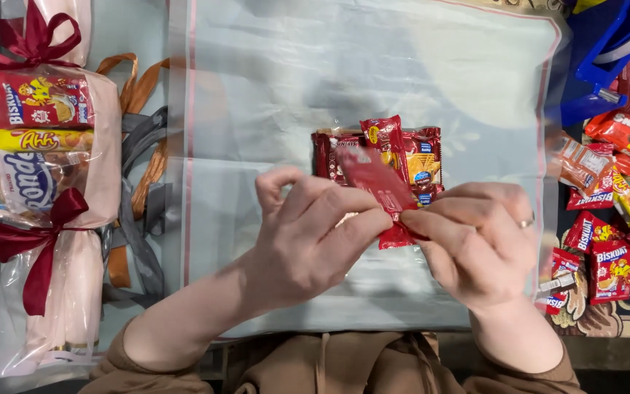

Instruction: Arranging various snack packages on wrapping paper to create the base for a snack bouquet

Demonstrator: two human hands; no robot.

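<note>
Your left hand (308, 241) and right hand (475, 241) meet at centre, both pinched shut on one small red snack packet (377, 182). Left thumb and forefinger clamp its lower edge; right fingertips clamp its crimped bottom corner. The packet tilts up and away from your hands, glossy foil, flat.

Just beyond the hands: a small cluster of red wrapped biscuit packs (421, 157), one with a yellow panel, lying on a clear plastic sheet (271, 87) with a thin red border, slightly wrinkled.

Left of your left hand: a finished clear-wrapped gift bundle (38, 146), red satin bows at both ends, red, yellow and white packs inside. Loose orange and grey ribbons (140, 168) beside it.

Right of your right hand: a loose heap of red packets (607, 241), with a blue plastic basket (599, 66) beyond them.
</note>
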